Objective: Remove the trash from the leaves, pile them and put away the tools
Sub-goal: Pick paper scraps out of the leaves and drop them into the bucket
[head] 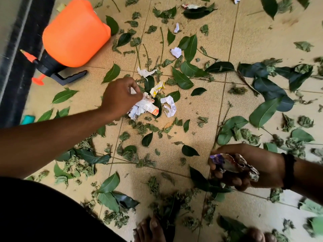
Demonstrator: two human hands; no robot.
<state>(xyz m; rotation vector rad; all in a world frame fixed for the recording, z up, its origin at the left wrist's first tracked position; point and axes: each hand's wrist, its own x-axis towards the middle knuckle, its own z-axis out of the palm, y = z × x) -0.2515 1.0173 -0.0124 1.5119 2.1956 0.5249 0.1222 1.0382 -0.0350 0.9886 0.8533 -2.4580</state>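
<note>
Bare toes [152,229] poke in at the bottom edge, right among crumpled dry leaves [185,206] on the tiled floor [192,109]. Just above that, the right hand [244,168] is curled round a wad of scrunched wrappers [232,165], purple and white bits sticking out past the fingers, with a black band [288,170] on the wrist. Left hand [120,96] is reaching out to the middle of the floor, fingertips pinching a crumpled printed paper [143,107] that sits in a small cluster of trash. Right next to it there's a white scrap [168,105] and a yellow-white wrapper [157,88], all lying on top of green leaves. More paper bits are scattered further up: one white ball [176,52], a smaller one [176,27], and a wrapper [190,6] near the top edge. Green leaves and twigs are spread pretty much everywhere. Orange sprayer [75,32] lies on its side at the upper left, black handle toward the wall.
</note>
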